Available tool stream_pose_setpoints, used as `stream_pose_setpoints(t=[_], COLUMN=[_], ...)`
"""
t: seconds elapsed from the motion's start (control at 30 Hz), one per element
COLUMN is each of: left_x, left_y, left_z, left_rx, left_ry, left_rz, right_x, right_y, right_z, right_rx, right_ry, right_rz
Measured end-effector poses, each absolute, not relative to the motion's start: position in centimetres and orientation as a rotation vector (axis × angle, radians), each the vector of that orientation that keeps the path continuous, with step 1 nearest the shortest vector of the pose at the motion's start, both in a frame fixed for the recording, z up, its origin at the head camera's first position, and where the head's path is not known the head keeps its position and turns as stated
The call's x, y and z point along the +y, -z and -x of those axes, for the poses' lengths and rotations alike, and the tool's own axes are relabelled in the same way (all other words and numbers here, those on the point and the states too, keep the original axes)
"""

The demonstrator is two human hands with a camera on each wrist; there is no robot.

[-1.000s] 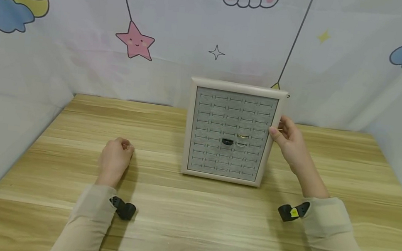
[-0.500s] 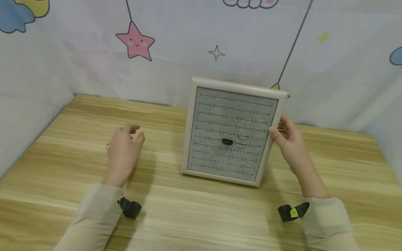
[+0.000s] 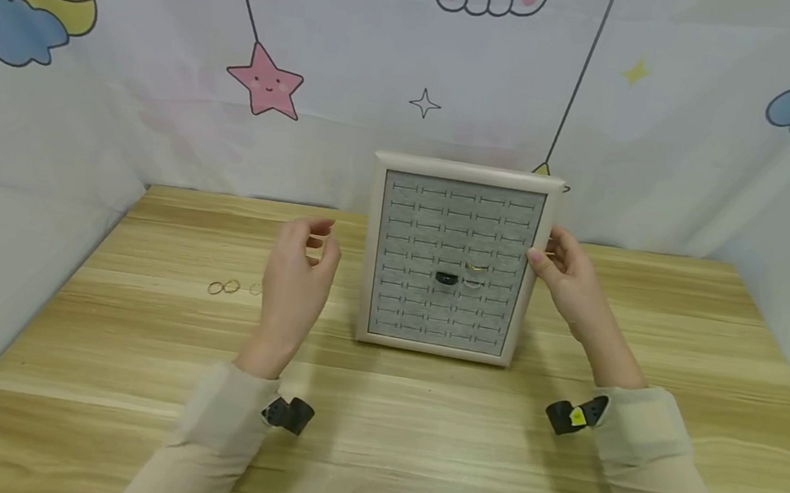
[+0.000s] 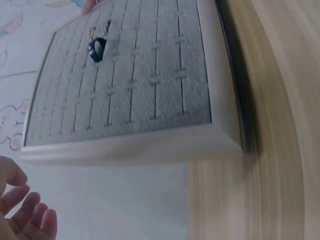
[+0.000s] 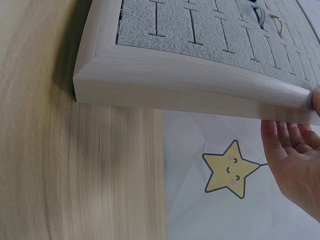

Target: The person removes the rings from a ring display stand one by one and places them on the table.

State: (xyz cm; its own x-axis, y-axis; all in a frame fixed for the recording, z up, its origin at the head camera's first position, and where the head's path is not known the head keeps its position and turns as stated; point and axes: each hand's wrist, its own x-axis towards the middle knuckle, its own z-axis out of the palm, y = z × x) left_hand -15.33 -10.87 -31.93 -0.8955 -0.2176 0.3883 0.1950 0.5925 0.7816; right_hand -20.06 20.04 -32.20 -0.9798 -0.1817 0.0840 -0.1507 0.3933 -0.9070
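An upright display board (image 3: pixel 406 305) with a pale frame and grey slotted felt stands on the table. Three rings sit in its slots: a black ring (image 3: pixel 446 278), a gold ring (image 3: pixel 477 268) and a silver ring (image 3: pixel 472 285). My right hand (image 3: pixel 571 285) grips the frame's right edge, thumb in front and fingers behind. My left hand (image 3: pixel 297 284) hovers left of the board, fingers loosely bent; the left wrist view shows its fingertips (image 4: pixel 49 220) apart, with nothing visible between them. Beside it on the table lie thin rings (image 3: pixel 231 286), one partly behind the hand.
The wooden table (image 3: pixel 400 444) reaches back to a white cloth wall (image 3: pixel 346 158) printed with stars and clouds. Black wrist cameras (image 3: pixel 289 414) hang at both cuffs.
My left hand has lifted from the table rings and moved right, toward the board, its fingers opening. That uncovers the thin rings. The right hand and board stay put.
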Motion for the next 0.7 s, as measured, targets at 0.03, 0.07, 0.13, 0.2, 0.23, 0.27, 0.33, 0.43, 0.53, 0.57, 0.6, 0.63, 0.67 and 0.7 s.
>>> stream_pose_setpoints(t=[0.03, 0.07, 0.13, 0.2, 0.23, 0.27, 0.33, 0.43, 0.53, 0.57, 0.6, 0.63, 0.67, 0.7], left_x=[-10.4, -9.9, -8.9, -8.0, -7.5, -7.0, -6.2, -5.3, -4.5, -4.4, -4.2, -4.0, -3.8, -3.7], left_y=[31.7, 31.5, 31.2, 31.0, 30.9, 31.0, 31.1, 31.6, 32.2, 32.5, 32.7, 32.9, 33.1, 33.2], left_z=[15.1, 15.0, 14.6, 14.2, 14.1, 14.0, 13.9, 14.0, 14.1, 14.1, 14.2, 14.1, 14.1, 14.1], left_rx=[-2.366, -2.362, -2.363, -2.376, -2.387, -2.398, -2.422, -2.453, -2.481, -2.489, -2.496, -2.513, -2.528, -2.541], left_ry=[1.252, 1.256, 1.255, 1.236, 1.224, 1.209, 1.178, 1.129, 1.063, 1.044, 1.027, 1.018, 1.011, 1.009], left_rz=[0.01, 0.035, 0.093, 0.158, 0.19, 0.221, 0.283, 0.356, 0.422, 0.441, 0.456, 0.463, 0.468, 0.469], right_x=[20.0, 20.0, 20.1, 20.0, 20.1, 20.1, 20.1, 20.1, 20.0, 20.0, 20.0, 20.0, 20.0, 20.0], right_y=[32.2, 32.2, 32.3, 32.3, 32.3, 32.3, 32.3, 32.3, 32.3, 32.3, 32.3, 32.3, 32.4, 32.4], right_z=[20.1, 20.1, 20.1, 20.1, 20.1, 20.1, 20.1, 20.1, 20.1, 20.1, 20.1, 20.1, 20.1, 20.1], right_rx=[2.598, 2.599, 2.602, 2.6, 2.601, 2.601, 2.604, 2.609, 2.611, 2.613, 2.613, 2.611, 2.608, 2.607], right_ry=[1.687, 1.685, 1.679, 1.679, 1.678, 1.677, 1.675, 1.665, 1.659, 1.658, 1.659, 1.663, 1.668, 1.671], right_rz=[0.31, 0.309, 0.308, 0.31, 0.31, 0.309, 0.309, 0.307, 0.308, 0.309, 0.312, 0.314, 0.317, 0.32])
